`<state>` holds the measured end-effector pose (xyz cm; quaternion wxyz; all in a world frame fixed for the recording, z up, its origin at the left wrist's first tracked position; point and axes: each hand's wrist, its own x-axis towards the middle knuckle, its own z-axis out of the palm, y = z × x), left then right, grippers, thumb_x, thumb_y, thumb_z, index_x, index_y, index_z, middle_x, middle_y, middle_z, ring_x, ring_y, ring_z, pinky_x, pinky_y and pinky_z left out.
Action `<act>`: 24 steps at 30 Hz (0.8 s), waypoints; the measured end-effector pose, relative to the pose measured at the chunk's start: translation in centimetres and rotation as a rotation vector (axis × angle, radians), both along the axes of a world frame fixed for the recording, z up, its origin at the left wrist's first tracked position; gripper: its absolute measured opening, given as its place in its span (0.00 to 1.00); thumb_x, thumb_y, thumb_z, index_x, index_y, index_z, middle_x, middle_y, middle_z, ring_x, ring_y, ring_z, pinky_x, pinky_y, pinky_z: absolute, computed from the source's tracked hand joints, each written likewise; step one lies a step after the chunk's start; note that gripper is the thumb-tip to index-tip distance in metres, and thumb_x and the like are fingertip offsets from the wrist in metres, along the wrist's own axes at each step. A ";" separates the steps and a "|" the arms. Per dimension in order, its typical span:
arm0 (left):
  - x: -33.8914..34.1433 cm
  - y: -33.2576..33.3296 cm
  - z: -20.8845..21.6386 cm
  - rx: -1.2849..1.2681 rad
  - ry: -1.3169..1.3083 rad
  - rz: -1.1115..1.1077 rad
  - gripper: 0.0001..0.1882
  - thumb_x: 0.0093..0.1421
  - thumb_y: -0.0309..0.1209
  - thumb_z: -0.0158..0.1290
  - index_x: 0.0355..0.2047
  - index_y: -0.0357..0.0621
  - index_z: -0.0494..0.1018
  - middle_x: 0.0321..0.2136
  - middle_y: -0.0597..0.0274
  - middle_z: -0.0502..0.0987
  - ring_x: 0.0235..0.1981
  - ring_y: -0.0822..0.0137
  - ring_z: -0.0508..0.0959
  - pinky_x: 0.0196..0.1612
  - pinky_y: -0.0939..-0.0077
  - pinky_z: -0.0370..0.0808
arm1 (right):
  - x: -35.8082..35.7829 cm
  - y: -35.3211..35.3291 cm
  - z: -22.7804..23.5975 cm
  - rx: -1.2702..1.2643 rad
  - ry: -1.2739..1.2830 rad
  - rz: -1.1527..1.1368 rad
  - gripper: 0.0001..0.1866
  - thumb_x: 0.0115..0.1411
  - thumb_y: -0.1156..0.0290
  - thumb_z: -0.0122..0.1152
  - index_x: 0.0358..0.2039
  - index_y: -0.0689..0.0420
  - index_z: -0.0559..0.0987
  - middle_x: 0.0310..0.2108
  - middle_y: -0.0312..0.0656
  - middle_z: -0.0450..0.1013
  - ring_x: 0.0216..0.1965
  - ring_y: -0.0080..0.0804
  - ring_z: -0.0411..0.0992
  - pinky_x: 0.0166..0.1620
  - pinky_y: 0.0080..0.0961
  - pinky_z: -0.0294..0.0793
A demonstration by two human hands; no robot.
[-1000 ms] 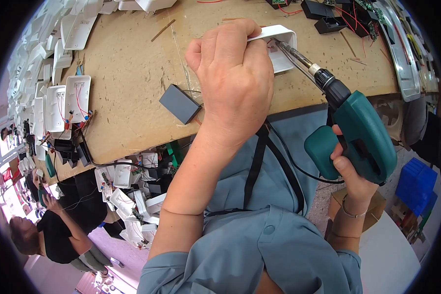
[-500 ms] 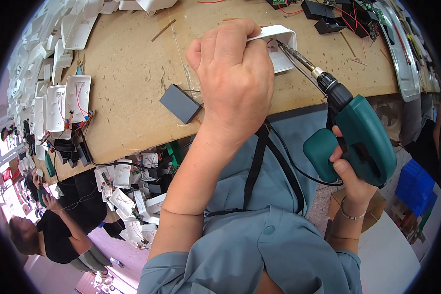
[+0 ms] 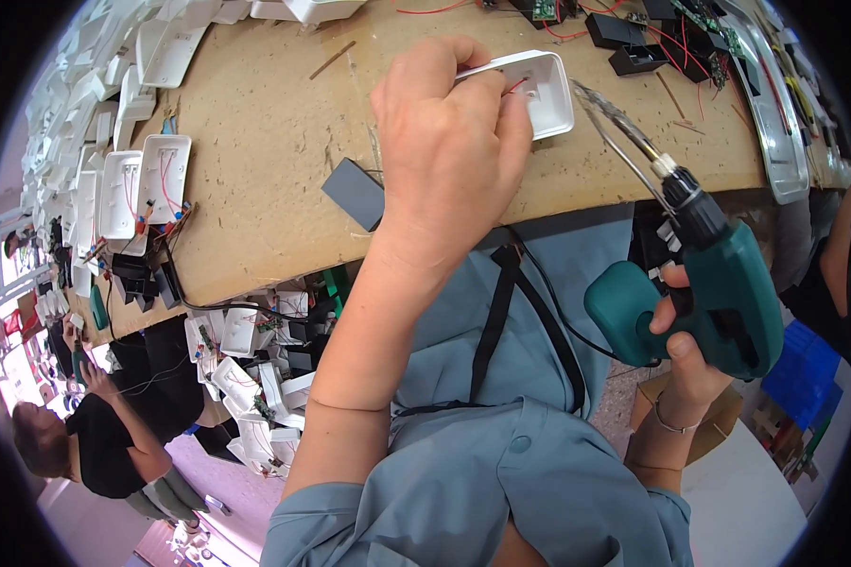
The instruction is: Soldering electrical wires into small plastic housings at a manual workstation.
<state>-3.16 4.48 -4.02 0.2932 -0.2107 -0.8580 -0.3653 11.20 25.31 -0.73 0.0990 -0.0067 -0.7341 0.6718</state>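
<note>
My left hand (image 3: 449, 142) is closed on the edge of a white plastic housing (image 3: 550, 104), an open box tilted above the bench. Inside the housing shows a short red wire (image 3: 517, 85) near the fingers. My right hand (image 3: 686, 345) is wrapped round the grip of a green soldering gun (image 3: 733, 293), which has a metal tip and a thin feed tube beside it. The tip stands just right of the housing, apart from it. A dark grey block (image 3: 355, 194) lies on the bench left of my left wrist; its right end is hidden.
White housings (image 3: 165, 175) with red wires stand at the left, beside a large heap of white shells (image 3: 95, 85). Black boxes and circuit boards (image 3: 624, 38) lie at the far right by a clear tray (image 3: 775, 104). A black cable hangs below the bench. Another person (image 3: 113, 435) works at lower left.
The soldering gun's tip has drawn back out of the white housing, to the right and down. My left hand keeps its hold on the housing. The view has shifted slightly.
</note>
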 end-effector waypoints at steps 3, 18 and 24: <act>0.3 -0.9 1.6 -0.087 -0.047 -0.038 0.10 0.41 0.27 0.56 0.26 0.36 0.73 0.34 0.54 0.70 0.35 0.56 0.70 0.39 0.67 0.64 | 0.7 0.4 0.1 -0.023 -0.009 -0.047 0.32 0.48 0.65 0.64 0.48 0.72 0.63 0.42 0.55 0.68 0.26 0.25 0.68 0.28 0.18 0.68; 1.1 -17.0 6.4 1.014 -0.286 0.113 0.18 0.50 0.32 0.57 0.39 0.37 0.69 0.28 0.67 0.73 0.23 0.82 0.71 0.23 0.90 0.66 | 1.2 2.6 -1.0 -0.083 0.133 0.076 0.31 0.52 0.70 0.59 0.53 0.68 0.58 0.45 0.54 0.66 0.27 0.24 0.66 0.30 0.18 0.67; 2.0 -25.5 11.1 0.595 0.063 0.331 0.20 0.48 0.33 0.59 0.38 0.35 0.68 0.30 0.61 0.74 0.26 0.76 0.73 0.27 0.85 0.69 | 1.0 2.1 -0.7 -0.070 0.106 0.058 0.31 0.51 0.68 0.60 0.51 0.68 0.60 0.43 0.53 0.66 0.26 0.24 0.66 0.29 0.17 0.66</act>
